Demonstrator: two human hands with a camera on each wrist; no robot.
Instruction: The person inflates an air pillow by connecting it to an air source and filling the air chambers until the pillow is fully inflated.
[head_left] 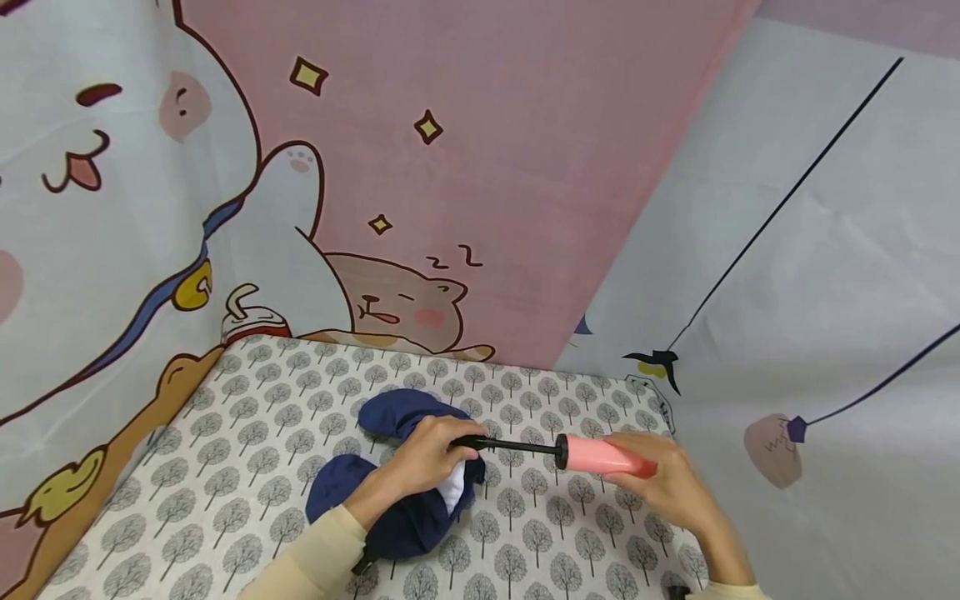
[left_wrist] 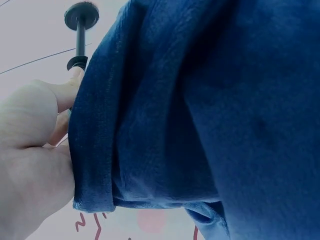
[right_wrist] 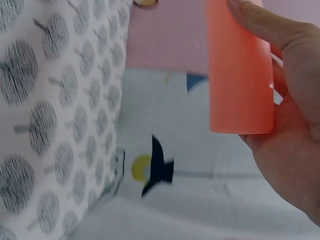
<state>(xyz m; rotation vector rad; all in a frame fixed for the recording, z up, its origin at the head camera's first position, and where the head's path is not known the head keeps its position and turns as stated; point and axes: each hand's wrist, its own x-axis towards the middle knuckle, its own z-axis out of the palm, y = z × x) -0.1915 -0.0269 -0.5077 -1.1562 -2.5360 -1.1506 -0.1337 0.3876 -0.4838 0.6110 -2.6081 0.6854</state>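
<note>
In the head view my left hand (head_left: 427, 454) grips the black handle end of a hand pump, its thin rod drawn out of the barrel. My right hand (head_left: 656, 475) holds the pump by its pink barrel (head_left: 596, 455), thumb along the side in the right wrist view. The pump lies almost level between both hands. Below and behind my left hand is a navy, U-shaped neck pillow (head_left: 405, 533), with a white patch (head_left: 452, 487) showing near its edge. Its soft fabric (left_wrist: 260, 120) fills most of the left wrist view, close beside the fingers.
A tablecloth (head_left: 247, 450) printed with grey trees covers the table. Cartoon-printed cloth (head_left: 480, 167) rises as a wall behind the table, and a pale one (head_left: 825, 250) stands on the right. A small black item (head_left: 678, 592) shows at the bottom edge by my right sleeve.
</note>
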